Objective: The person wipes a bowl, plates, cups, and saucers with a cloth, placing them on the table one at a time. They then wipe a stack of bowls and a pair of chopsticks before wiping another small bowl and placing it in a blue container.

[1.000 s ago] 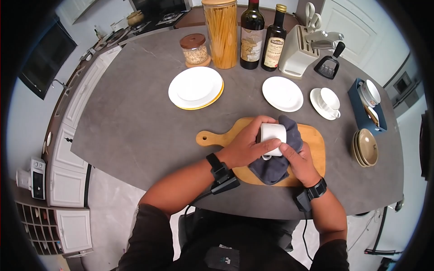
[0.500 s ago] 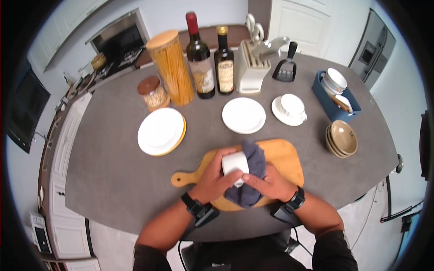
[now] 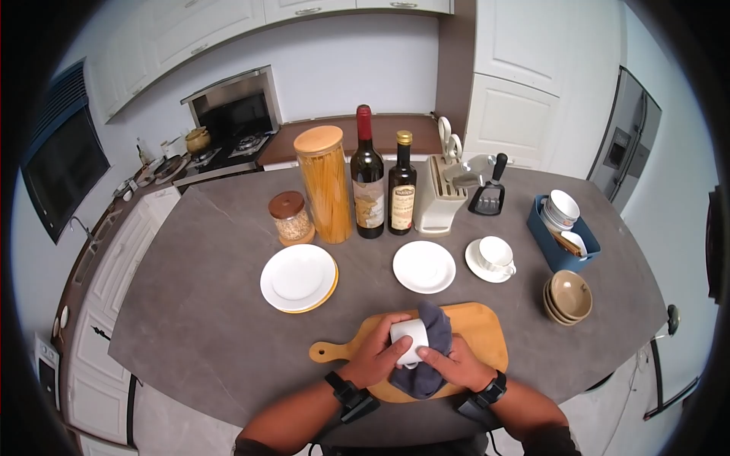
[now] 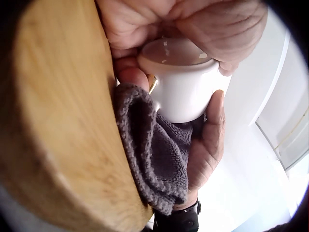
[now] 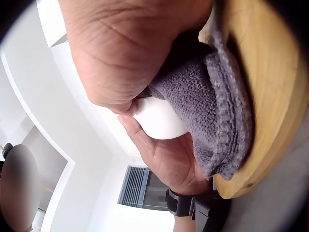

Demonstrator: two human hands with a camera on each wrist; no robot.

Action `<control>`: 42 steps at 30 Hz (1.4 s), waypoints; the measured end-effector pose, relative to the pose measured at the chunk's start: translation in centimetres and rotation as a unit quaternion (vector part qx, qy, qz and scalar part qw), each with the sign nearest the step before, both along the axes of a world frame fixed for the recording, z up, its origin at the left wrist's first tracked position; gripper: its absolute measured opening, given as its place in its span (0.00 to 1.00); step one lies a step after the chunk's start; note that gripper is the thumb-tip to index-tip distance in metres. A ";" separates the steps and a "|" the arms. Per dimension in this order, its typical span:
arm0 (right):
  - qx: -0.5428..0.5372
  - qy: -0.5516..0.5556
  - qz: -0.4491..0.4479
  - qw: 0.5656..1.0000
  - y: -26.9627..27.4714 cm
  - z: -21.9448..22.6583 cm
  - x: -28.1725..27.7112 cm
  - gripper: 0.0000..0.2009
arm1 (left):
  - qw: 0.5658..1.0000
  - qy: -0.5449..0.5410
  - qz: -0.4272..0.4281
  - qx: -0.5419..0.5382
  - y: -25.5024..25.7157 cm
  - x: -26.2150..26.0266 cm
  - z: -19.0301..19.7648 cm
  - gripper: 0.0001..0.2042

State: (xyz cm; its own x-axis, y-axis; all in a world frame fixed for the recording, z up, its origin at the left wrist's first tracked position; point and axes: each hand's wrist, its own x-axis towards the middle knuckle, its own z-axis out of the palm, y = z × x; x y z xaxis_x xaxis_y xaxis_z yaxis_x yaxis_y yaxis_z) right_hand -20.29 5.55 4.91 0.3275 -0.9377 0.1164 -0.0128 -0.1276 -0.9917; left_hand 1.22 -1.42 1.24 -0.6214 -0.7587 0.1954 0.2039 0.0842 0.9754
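Observation:
A white cup is held tilted above the cutting board. My left hand grips it from the left, its thumb lying across the side. My right hand holds a dark grey cloth against the cup's right side, thumb on the cup. In the left wrist view the cup shows its opening and a gold-marked handle, with the cloth bunched beside it. The right wrist view shows the cloth covering part of the white cup; the right fingers behind the cloth are hidden.
Beyond the board stand stacked plates, a white plate, and a cup on a saucer. Brown bowls and a blue basket are at the right. Behind are a pasta jar, bottles and a knife block.
The head view has tilted up and shifted, showing more of the kitchen. Both hands keep hold of the cup and cloth over the board.

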 end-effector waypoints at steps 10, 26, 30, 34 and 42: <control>-0.076 0.045 -0.024 0.996 0.1 -0.4 0.3 0.14 | 0.998 -0.040 0.022 -0.037 0.2 0.1 0.7 0.23; -0.041 0.036 -0.026 0.998 0.0 -1.2 -0.4 0.17 | 0.999 -0.015 0.038 -0.010 1.0 -0.6 -0.2 0.25; 0.086 -0.066 -0.010 0.994 -0.9 -1.4 -0.6 0.20 | 0.997 -0.005 0.043 -0.066 0.8 -0.5 -0.8 0.26; 0.199 -0.116 -0.038 0.972 -0.9 0.1 -0.4 0.21 | 0.993 -0.004 0.039 -0.114 1.0 -0.3 -0.6 0.29; -0.074 0.076 -0.067 0.992 -0.3 -1.1 0.4 0.17 | 1.000 0.012 0.001 -0.015 0.4 0.1 0.2 0.31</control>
State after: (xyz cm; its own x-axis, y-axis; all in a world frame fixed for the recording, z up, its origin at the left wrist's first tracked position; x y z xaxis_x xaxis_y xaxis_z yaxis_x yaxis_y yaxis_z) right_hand -19.90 5.28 3.86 0.2248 -0.9503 0.2154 -0.1881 -0.2592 -0.9473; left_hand 1.34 -1.01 1.49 -0.6153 -0.7533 0.2323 0.2265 0.1134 0.9674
